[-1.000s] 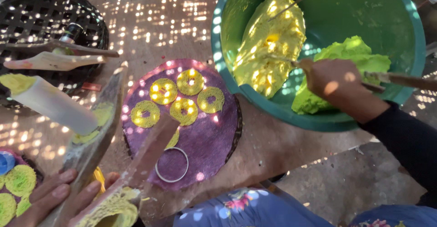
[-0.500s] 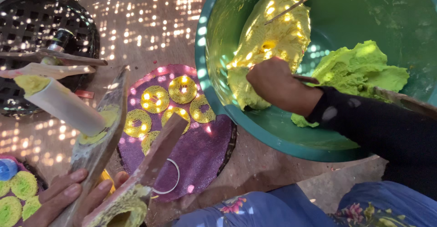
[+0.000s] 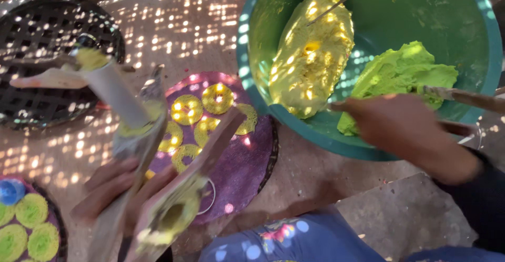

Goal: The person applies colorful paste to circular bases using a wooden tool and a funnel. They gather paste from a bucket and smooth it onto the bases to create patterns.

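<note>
As seen from the head cam, the right hand (image 3: 407,130) reaches over the rim of the teal basin (image 3: 252,57), fingers bent toward the yellow dough (image 3: 310,52); motion blur, so can't tell if they grip anything yet. Green dough (image 3: 402,75) sits just beside it in the same basin, w/ a thin stick (image 3: 342,0) poking into the yellow lump and a wooden handle (image 3: 463,98) resting over the rim near the wrist.

Left hand (image 3: 118,193) is clenched around a wooden press (image 3: 173,188), smeared yellow, held tilted above the purple round mat (image 3: 236,167). Several yellow dough rings (image 3: 202,109) lie on that mat, plus a metal ring (image 3: 208,199) close to the press. Green discs (image 3: 31,225) sit on another mat at lower left; black woven tray (image 3: 37,41) at upper left.

Judgement: pinch a modest lump off the edge of the yellow dough, keep clear of the green to avoid mixing, and hold the press steady and open-side up for loading.
</note>
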